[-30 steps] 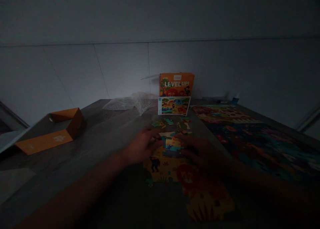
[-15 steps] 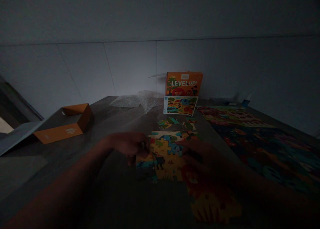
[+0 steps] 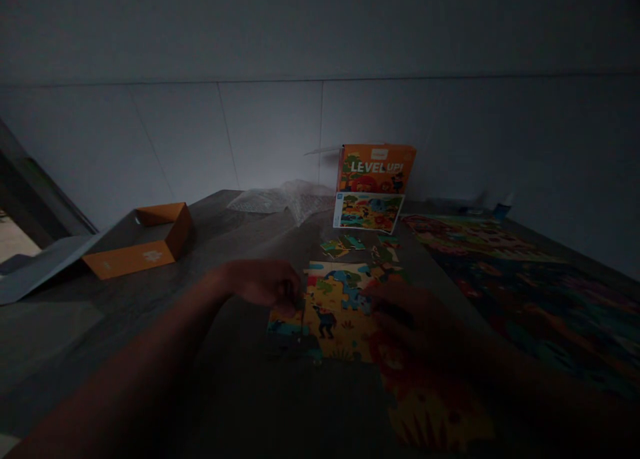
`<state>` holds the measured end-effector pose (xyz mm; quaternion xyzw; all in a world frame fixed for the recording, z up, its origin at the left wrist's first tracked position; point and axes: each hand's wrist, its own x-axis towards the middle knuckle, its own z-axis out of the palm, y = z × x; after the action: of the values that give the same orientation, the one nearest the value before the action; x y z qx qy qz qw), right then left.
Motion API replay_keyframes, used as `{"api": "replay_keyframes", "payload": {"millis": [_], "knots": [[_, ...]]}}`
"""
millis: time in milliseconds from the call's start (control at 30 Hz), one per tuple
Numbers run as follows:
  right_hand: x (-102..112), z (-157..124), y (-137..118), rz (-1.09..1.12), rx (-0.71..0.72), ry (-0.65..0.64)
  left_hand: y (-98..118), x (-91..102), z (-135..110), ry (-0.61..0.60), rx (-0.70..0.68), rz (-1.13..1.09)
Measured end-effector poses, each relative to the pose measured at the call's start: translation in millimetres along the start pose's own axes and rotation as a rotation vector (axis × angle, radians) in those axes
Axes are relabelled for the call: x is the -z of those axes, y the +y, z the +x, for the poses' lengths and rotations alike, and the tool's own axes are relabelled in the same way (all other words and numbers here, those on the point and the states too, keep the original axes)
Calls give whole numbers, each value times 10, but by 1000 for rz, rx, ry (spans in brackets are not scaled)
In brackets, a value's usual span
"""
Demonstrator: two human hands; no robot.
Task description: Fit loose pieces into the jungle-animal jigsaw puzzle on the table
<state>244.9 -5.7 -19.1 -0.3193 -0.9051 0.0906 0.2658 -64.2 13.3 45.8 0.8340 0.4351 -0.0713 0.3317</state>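
Cardboard forms the shallow orange box tray (image 3: pixel 145 242), well left of our left hand (image 3: pixel 265 284); its contents we cannot tell; that hand's fingers pinch the left edge of the colourful half-assembled jigsaw puzzle (image 3: pixel 340 309); our right hand (image 3: pixel 415 322) lies flat on it, fingers spread.

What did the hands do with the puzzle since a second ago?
The left hand pulled back from the middle of the half-built puzzle to its left edge, fingers curled there; whether it holds a piece is too dark to tell. The right hand stayed resting on the puzzle's right side. The loose pieces and puzzle box stayed put.
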Motion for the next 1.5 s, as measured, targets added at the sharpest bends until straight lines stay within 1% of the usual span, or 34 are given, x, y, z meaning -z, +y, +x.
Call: {"api": "replay_keyframes", "payload": {"millis": [100, 167, 267, 367, 500, 633, 800, 933, 1033, 1133, 1233, 1400, 1467, 1500], "knots": [[11, 3, -11, 3, -3, 0, 29, -10, -4, 61, 25, 44], [15, 3, -15, 5, -1, -5, 50, -34, 6, 36, 9, 24], [9, -1, -13, 7, 1, -12, 60, -88, 40, -43, -65, -93], [-6, -8, 0, 7, 12, -5, 48, -123, 65, -30, -102, -103], [-21, -23, 26, 3, 19, -11, 59, -128, 66, -32, -80, -93], [-20, -23, 35, -9, 39, -24, 109, -117, 42, -34, -90, -116], [4, -5, 8, -5, 88, -38, 189, -109, -48, -11, -31, -26], [31, 5, -40, 9, 104, -85, 202, -171, -88, 39, -49, 39], [45, 17, -87, 8, 121, -138, 183, -207, -68, 47, -65, -13], [48, 26, -117, -13, 131, -157, 203, -178, -63, -4, -83, -95], [46, 24, -120, -10, 139, -164, 257, -98, -115, -30, -47, -95], [69, 18, -115, -19, 128, -194, 256, 3, -218, -23, -10, 6], [85, 21, -130, -27, 116, -207, 226, 4, -194, 8, -36, -29], [90, 22, -141, -32, 114, -210, 211, -8, -160, 49, -58, -61]]}}
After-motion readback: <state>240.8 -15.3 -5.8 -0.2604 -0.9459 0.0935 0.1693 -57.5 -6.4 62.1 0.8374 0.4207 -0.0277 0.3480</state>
